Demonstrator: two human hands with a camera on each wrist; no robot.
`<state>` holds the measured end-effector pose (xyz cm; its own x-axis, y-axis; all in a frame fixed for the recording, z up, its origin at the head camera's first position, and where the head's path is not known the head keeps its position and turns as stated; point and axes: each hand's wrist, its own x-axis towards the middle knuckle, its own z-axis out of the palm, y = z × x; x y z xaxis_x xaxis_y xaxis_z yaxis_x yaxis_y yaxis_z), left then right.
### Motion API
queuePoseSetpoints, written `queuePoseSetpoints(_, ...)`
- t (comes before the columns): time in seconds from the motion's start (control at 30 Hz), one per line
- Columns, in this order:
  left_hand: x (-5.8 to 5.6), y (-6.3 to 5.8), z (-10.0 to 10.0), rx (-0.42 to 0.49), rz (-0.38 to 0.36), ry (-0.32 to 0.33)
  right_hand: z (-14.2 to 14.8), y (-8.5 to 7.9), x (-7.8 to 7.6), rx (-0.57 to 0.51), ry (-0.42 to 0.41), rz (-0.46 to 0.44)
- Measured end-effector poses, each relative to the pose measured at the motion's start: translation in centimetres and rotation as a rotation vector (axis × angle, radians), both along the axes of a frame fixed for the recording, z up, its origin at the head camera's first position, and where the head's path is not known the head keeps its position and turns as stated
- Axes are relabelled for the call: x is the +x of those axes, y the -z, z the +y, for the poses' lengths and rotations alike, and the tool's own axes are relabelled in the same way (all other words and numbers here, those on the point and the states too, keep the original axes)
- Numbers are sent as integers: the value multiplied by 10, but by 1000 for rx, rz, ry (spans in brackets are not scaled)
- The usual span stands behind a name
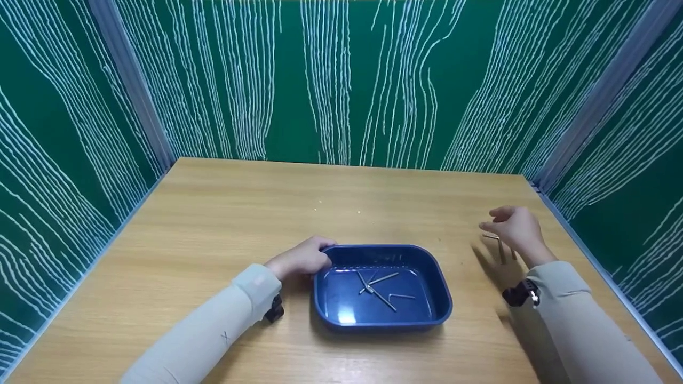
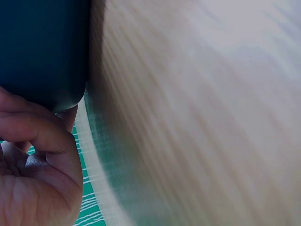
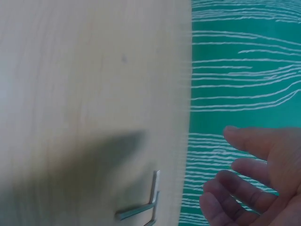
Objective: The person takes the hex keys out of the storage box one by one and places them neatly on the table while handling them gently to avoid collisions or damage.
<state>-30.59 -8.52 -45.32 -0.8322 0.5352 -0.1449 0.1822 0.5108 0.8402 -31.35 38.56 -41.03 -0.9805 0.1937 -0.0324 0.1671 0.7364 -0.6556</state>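
A blue rectangular tray (image 1: 384,324) sits on the table in the head view. My left hand (image 1: 303,258) grips its far left corner, thumb over the rim; in the left wrist view its curled fingers (image 2: 47,134) bear against the tray's outer wall (image 2: 42,47). Several L-shaped metal hex keys (image 1: 383,300) lie crossed inside the tray. Toward the table's right side, my right hand (image 1: 517,229) hovers over more hex keys (image 1: 501,250) on the wood. The right wrist view shows its fingers loosely bent, holding nothing, beside two L-shaped keys (image 3: 136,211).
The wooden table (image 1: 213,213) ends at green walls (image 1: 288,106) with white wavy lines on the back and both sides. Small pale specks (image 1: 358,212) dot the surface behind the tray. Grey corner posts (image 1: 592,101) stand at the back.
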Motion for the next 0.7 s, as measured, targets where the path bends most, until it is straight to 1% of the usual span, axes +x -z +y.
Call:
queuePoseSetpoints(0.1,-1,1,0,-2,18,-3,-4,-5,0,34,-50,46)
queuePoseSetpoints(0.17,-1,1,1,-5,26,-9,-7,-8,-1,41,-74,60)
queuePoseSetpoints(0.3,0,2,1,-5,25,-17,-16,-11,-1,19,-106,52)
queuePoseSetpoints(0.5,0,2,1,-9,18,-1,-27,-13,0,1,-149,50)
queuePoseSetpoints(0.6,-1,3,1,-5,26,4,-32,-12,1,20,-190,80)
queuePoseSetpoints(0.7,-1,2,0,-12,25,3,-39,-12,2,32,-249,113)
